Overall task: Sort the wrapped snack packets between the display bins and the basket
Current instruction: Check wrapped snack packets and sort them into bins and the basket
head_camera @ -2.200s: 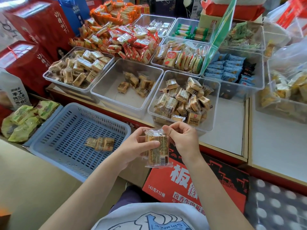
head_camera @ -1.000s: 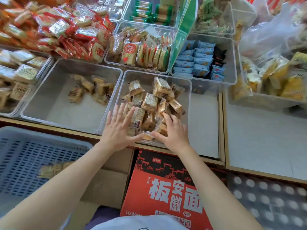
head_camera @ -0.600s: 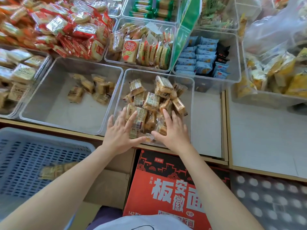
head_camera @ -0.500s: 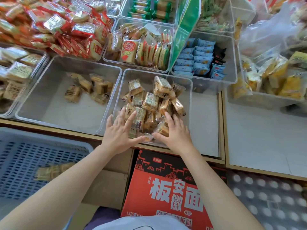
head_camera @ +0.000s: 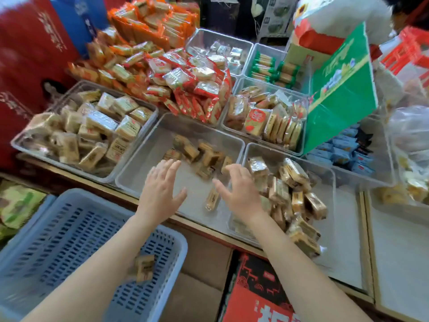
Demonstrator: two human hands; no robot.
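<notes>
**Both hands empty above the middle bin, one packet lying loose**

Left hand (head_camera: 160,194) and right hand (head_camera: 239,194) hover with fingers spread, each grip apart on nothing, over the clear plastic middle bin (head_camera: 139,180) at the surface's front edge. A single tan wrapped packet (head_camera: 212,198) lies between them. The risk: a hurried, blurred reach could knock it, or snag the overfull right-hand clear bin (head_camera: 330,173), spilling packets off the front edge. The blue slotted plastic basket (head_camera: 76,226) holds a few.

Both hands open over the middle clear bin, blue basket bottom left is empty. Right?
Not quite. The head view shows the blue basket is not empty: a few wrapped snack packets lie in it, near the left forearm. The rest holds: left hand and right hand are open over the middle clear bin.
</notes>
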